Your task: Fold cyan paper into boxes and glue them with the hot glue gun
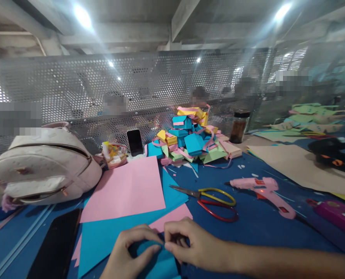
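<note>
At the bottom centre my left hand (130,252) and my right hand (191,244) pinch the top edge of a teal paper piece (157,263). The fingertips of both hands meet on its fold. Just beyond them lie a large teal sheet (102,236) and a pink sheet (126,190), with a smaller pink piece (172,217) poking out near my right fingers. Part of the held paper is hidden under my hands.
Scissors (210,197) and a pink glue gun (265,193) lie right of the sheets. A heap of folded coloured paper boxes (190,139) sits at the back, beside an upright phone (135,142) and a jar (239,126). A white backpack (44,166) and a black phone (56,248) are left.
</note>
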`<state>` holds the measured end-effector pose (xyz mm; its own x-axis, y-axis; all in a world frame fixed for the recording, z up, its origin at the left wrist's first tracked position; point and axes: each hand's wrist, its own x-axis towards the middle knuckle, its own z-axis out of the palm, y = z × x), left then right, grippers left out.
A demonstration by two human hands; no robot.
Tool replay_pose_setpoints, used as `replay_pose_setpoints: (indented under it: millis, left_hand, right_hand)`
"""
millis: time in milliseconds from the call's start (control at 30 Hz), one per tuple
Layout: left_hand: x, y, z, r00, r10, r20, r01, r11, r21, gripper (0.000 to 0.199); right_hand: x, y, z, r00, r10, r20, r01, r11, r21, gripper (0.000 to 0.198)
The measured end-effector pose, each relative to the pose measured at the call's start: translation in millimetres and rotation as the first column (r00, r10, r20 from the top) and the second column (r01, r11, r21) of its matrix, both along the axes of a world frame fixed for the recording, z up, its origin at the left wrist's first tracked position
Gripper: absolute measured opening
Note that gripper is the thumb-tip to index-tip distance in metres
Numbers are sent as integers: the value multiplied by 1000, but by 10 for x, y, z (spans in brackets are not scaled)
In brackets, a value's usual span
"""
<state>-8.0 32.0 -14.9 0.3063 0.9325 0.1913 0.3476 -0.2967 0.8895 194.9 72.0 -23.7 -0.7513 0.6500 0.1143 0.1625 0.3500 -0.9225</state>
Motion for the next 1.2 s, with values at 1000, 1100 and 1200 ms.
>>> replay_pose_setpoints:
  millis: [1000,1100,1200]
  left_hand:
    - [-12,-16,-38,994,47,-102,-54,996,-71,24]
    - [-8,10,-34,997,60,-46,-64,994,-84,29]
    - [-26,28,-60,997,73,0,-72,993,-96,30]
  right_hand:
    - [1,-4,-18,1000,14,13,-15,995,100,11]
    - [-6,0,-13,1000,0,2,0,998,71,14]
    - [-13,-2,-4,1000,-2,-5,2,999,49,14]
